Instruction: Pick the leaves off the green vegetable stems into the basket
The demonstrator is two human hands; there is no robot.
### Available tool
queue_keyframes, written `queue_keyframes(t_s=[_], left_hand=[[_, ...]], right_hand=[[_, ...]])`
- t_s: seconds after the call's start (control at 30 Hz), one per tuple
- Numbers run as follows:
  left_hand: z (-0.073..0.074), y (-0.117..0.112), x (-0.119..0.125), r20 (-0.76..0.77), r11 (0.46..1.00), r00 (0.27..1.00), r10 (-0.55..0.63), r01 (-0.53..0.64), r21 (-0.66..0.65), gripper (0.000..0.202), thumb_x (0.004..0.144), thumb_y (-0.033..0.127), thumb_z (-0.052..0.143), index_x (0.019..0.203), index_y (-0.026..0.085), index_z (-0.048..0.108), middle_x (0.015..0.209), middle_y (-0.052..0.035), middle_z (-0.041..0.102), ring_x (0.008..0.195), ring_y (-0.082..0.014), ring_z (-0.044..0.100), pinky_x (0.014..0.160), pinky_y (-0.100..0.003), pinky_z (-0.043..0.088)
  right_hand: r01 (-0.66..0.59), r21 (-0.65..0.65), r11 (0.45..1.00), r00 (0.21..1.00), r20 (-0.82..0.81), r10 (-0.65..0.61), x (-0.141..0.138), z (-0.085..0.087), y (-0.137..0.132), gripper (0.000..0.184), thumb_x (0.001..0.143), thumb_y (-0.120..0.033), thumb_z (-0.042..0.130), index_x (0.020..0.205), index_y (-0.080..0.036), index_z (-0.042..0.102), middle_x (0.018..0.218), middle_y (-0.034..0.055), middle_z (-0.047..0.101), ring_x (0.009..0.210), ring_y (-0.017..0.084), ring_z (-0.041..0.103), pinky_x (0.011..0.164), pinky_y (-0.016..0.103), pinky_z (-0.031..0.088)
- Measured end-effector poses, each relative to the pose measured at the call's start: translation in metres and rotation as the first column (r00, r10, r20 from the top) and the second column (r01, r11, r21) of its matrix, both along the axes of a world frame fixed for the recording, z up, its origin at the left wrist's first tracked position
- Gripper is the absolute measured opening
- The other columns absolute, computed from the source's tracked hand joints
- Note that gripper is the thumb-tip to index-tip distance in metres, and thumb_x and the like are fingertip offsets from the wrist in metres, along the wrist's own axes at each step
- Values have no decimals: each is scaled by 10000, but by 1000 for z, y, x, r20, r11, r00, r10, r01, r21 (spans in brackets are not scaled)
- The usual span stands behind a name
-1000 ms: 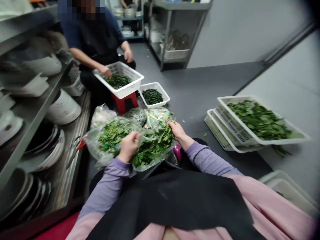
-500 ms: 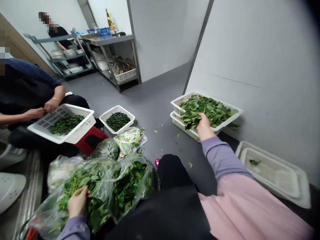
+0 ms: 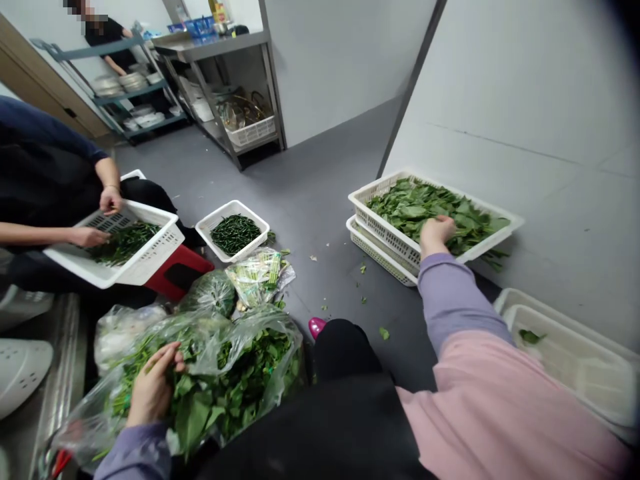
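Observation:
My left hand (image 3: 153,387) is closed at the left side of a clear plastic bag (image 3: 245,320) stuffed with leafy greens (image 3: 260,370). Its fingertips press together, with broad leaves hanging just below them. My right hand (image 3: 438,233) reaches over the front rim of a white slotted basket (image 3: 387,232) heaped with picked leafy greens (image 3: 413,203). Its fingers are curled against the leaves; what lies inside them is hidden. That basket rests on a second white basket (image 3: 383,262) beside the wall.
Left, a co-worker's hands (image 3: 93,235) work over a white basket (image 3: 167,230) on a red stool (image 3: 183,270). Green chillies fill a small white basket (image 3: 197,227). Bagged vegetables (image 3: 263,273) lie nearby. White trays (image 3: 575,343) stand right. A steel table (image 3: 215,47) is behind.
My right hand has moved right and deeper over the basket; the bunch that stuck out from it now lies among the heap. My left hand has risen slightly. The co-worker's hands have separated, lowering into their basket.

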State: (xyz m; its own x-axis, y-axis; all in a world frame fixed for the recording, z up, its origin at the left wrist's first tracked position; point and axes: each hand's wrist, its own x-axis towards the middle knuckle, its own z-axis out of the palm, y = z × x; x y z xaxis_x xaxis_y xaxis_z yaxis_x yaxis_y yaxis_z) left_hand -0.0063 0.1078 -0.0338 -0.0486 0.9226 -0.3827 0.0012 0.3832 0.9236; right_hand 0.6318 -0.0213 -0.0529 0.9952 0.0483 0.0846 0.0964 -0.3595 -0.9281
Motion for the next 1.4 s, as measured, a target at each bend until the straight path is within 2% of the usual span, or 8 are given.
queue_keyframes(t_s=[0.1, 0.17, 0.3, 0.37, 0.47, 0.73, 1.03, 1.4], left_hand=[[13, -15, 31, 225, 998, 973, -47, 39, 41, 299, 556, 278, 728, 801, 162, 603, 573, 53, 503, 454, -51, 435, 453, -188, 406], [17, -29, 48, 344, 998, 937, -63, 61, 18, 288, 573, 281, 720, 796, 163, 582, 606, 45, 506, 485, -51, 454, 479, -190, 412], [19, -52, 61, 430, 993, 896, -116, 114, 31, 257, 639, 315, 669, 818, 169, 556, 702, 18, 546, 570, -60, 512, 589, -224, 460], [19, -58, 57, 419, 987, 893, -162, 141, 83, 267, 653, 327, 663, 837, 167, 554, 745, 7, 567, 609, -65, 541, 644, -238, 475], [16, -70, 45, 397, 976, 895, -205, 159, 146, 283, 651, 337, 670, 851, 166, 565, 799, -2, 595, 658, -72, 567, 701, -249, 484], [-3, -109, 5, 188, 990, 973, -132, 140, -32, 271, 604, 351, 694, 782, 154, 641, 797, 9, 651, 756, -115, 606, 721, -209, 480], [22, -132, 15, 56, 960, 987, -152, 161, -228, 387, 573, 401, 717, 886, 189, 636, 794, 18, 675, 719, -169, 639, 597, -236, 511], [18, -122, 33, 206, 967, 955, -215, 238, -92, 357, 543, 317, 761, 837, 142, 659, 809, -41, 689, 804, -191, 633, 761, -286, 495]], right_hand=[[-400, -8, 916, 913, -91, 398, -94, -9, 28, 176, 727, -87, 436, 818, -111, 585, 835, 74, 570, 827, 154, 518, 883, 339, 371], [-831, 71, 552, 532, -189, 825, -183, -10, 46, 187, 720, -166, 523, 873, -135, 627, 793, 38, 605, 762, 145, 541, 835, 321, 410], [-948, 299, -110, -192, -263, 946, -354, 2, 42, 284, 689, -275, 630, 960, -195, 651, 906, 27, 651, 803, 139, 575, 806, 283, 433], [-888, 379, -261, -373, -264, 889, -410, 11, 31, 301, 753, -360, 572, 992, -189, 636, 907, 23, 643, 807, 138, 564, 793, 282, 427], [-880, 396, -263, -390, -285, 876, -456, 15, 13, 345, 793, -432, 508, 938, -142, 627, 815, 14, 622, 734, 131, 535, 736, 275, 421], [-990, 125, -63, -97, -291, 952, -510, -6, -20, 354, 690, -426, 637, 942, -178, 630, 957, 31, 635, 849, 186, 566, 743, 269, 409], [-985, 141, -103, -135, -238, 962, -497, 2, -29, 433, 687, -514, 611, 1046, -274, 617, 971, -4, 660, 802, 184, 599, 644, 246, 422], [-876, 471, 101, -38, -277, 960, -464, 8, -25, 147, 725, -243, 587, 750, -129, 678, 800, 9, 668, 752, 130, 573, 698, 214, 409]])
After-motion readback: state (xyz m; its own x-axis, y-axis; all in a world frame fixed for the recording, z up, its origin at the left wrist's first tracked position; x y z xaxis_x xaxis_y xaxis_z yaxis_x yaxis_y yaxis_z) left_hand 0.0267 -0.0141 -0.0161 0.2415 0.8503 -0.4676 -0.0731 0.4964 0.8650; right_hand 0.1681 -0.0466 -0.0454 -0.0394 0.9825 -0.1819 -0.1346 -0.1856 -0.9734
